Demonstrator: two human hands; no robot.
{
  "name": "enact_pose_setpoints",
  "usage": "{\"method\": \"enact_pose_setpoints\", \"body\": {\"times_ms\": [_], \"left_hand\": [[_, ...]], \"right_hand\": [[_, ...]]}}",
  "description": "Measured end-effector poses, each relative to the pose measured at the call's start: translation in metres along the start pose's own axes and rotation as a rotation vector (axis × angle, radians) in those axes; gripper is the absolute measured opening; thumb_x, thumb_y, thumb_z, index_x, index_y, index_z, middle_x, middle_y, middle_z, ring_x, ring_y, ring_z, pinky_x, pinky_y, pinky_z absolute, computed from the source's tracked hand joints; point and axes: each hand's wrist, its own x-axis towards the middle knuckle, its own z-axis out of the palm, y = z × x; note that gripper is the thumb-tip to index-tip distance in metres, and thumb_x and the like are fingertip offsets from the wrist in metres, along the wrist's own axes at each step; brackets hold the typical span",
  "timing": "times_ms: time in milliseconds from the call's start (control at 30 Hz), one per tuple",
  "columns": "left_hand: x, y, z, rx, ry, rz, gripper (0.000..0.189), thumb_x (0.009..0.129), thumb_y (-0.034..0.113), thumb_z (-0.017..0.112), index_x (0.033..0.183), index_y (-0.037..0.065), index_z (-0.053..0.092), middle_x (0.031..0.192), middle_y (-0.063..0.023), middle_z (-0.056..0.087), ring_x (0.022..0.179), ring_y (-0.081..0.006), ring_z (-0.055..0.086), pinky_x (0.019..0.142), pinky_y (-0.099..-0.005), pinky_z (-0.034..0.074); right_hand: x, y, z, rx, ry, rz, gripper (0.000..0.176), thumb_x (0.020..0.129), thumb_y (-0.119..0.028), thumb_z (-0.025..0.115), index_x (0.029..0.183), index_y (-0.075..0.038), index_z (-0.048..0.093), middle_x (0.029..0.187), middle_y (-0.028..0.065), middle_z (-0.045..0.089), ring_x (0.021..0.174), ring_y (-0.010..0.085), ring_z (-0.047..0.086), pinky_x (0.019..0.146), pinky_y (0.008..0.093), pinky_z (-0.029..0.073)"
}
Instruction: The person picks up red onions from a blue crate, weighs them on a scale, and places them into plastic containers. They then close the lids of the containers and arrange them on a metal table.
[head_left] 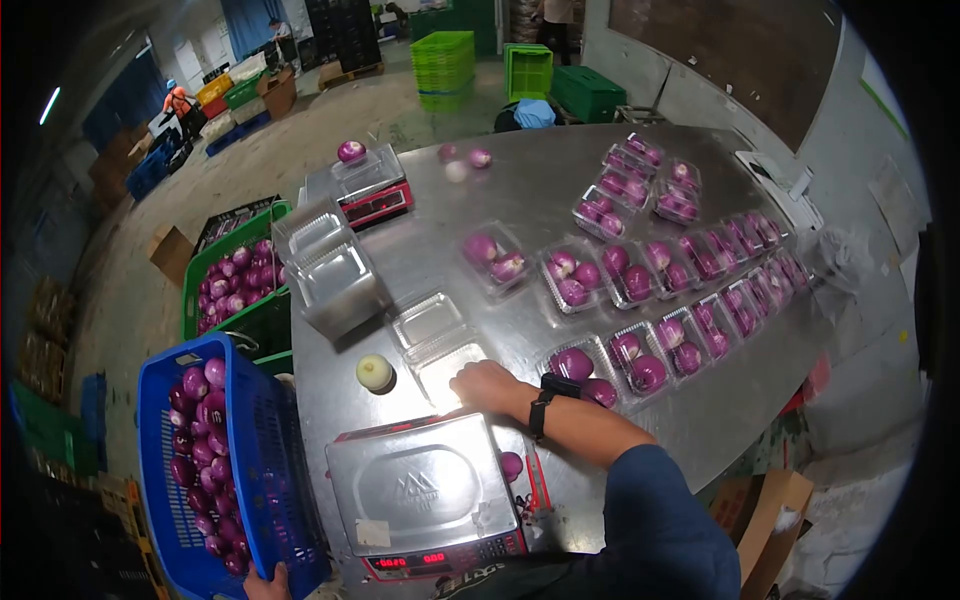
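My right hand [487, 388] is at an open clear plastic clamshell box [436, 325], its fingers curled at the box's near half, just beyond the scale. Low at the left, my left hand [267, 583] grips the rim of a blue plastic basket [272, 440] filled with red onions [205, 440]. A digital scale [420, 485] with a bare metal plate and red lit digits stands close to me. Left of the open box sits one pale peeled onion [375, 373]. A red onion [511, 465] shows partly beside the scale.
Packed clamshells of onions [640, 370] stand in rows on the right of the steel table [430, 220]. Stacked clamshells [335, 275] and a second scale [375, 200] are at the left. A green crate [190, 290] of onions adjoins the table. People work far off.
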Motion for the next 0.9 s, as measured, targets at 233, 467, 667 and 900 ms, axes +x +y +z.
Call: {"method": "enact_pose_setpoints", "body": {"times_ms": [233, 467, 667, 900], "left_hand": [[-0.001, 0.009, -0.004, -0.070, -0.042, -0.032, 0.043, 0.090, 0.034, 0.077, 0.115, -0.001, 0.073, 0.105, -0.0195, 0.077, 0.096, -0.0339, 0.072, 0.088, -0.0439, 0.053], [0.003, -0.002, 0.004, -0.123, -0.018, 0.021, 0.043, 0.090, 0.034, 0.077, 0.112, -0.003, 0.074, 0.100, -0.0185, 0.077, 0.091, -0.0337, 0.072, 0.086, -0.0432, 0.053], [0.006, -0.006, 0.005, -0.044, -0.005, 0.008, 0.042, 0.091, 0.035, 0.076, 0.109, -0.003, 0.074, 0.099, -0.0199, 0.077, 0.089, -0.0349, 0.071, 0.084, -0.0445, 0.053], [0.001, 0.025, 0.001, 0.084, 0.033, -0.011, 0.043, 0.093, 0.032, 0.074, 0.108, -0.007, 0.072, 0.100, -0.0250, 0.075, 0.089, -0.0401, 0.070, 0.083, -0.0466, 0.052]], "right_hand": [[-0.014, 0.009, -0.021, 0.077, -0.169, 0.223, 0.044, 0.072, -0.023, 0.086, 0.107, -0.002, 0.071, 0.104, 0.0186, 0.071, 0.105, 0.0385, 0.067, 0.090, 0.0445, 0.053], [0.014, 0.051, -0.030, 0.279, 0.166, 0.167, 0.056, 0.073, -0.026, 0.082, 0.123, -0.003, 0.068, 0.120, 0.0208, 0.067, 0.115, 0.0395, 0.063, 0.101, 0.0456, 0.050], [0.083, 0.124, -0.082, -0.120, 0.272, 0.733, 0.075, 0.081, -0.043, 0.077, 0.144, -0.008, 0.055, 0.149, 0.0217, 0.050, 0.142, 0.0367, 0.042, 0.113, 0.0558, 0.038], [0.095, 0.146, -0.076, -0.228, 0.239, 0.833, 0.093, 0.082, -0.055, 0.070, 0.158, -0.013, 0.040, 0.162, 0.0234, 0.034, 0.144, 0.0459, 0.036, 0.109, 0.0587, 0.037]]}}
